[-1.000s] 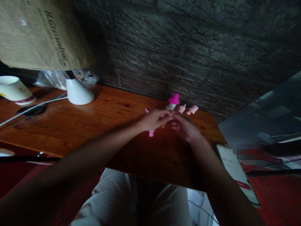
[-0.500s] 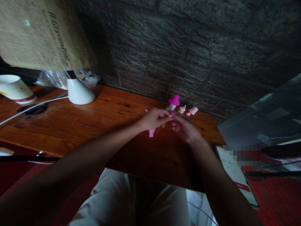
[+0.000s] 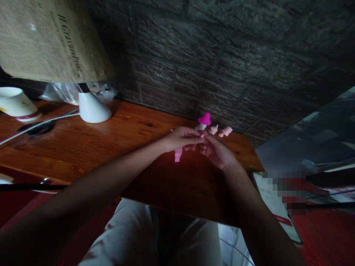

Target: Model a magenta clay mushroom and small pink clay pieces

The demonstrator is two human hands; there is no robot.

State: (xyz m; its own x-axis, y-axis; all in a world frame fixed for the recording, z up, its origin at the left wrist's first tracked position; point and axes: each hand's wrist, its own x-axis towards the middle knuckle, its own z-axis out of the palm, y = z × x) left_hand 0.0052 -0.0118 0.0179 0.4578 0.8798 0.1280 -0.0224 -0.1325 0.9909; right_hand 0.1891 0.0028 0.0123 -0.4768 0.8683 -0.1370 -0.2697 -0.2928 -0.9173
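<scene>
My left hand [image 3: 180,139] and my right hand [image 3: 217,150] meet above the table, fingertips together. Between them they pinch a small pink lump [image 3: 202,136], soft-looking like modelling clay; most of it is hidden by the fingers. Partly under my left hand lies a pink moulded piece [image 3: 178,155] on the wood. Just beyond the fingers stands a mushroom-shaped figure [image 3: 204,119] with a bright magenta cap and a white stem. To its right are two pale pink moulded pieces, a smaller one [image 3: 213,129] and a larger one [image 3: 226,131].
The wooden table [image 3: 133,122] runs along a dark brick-patterned wall [image 3: 172,55]. At left stand a lamp with a white base [image 3: 94,109], a paper cup [image 3: 18,103], a white cable [image 3: 39,127] and a plastic bag [image 3: 62,92]. A phone [image 3: 273,203] lies beside my right forearm.
My fingers have shifted slightly around the pink lump, which shows a little more between the fingertips. Both hands stay in nearly the same place; the other pieces have not been moved.
</scene>
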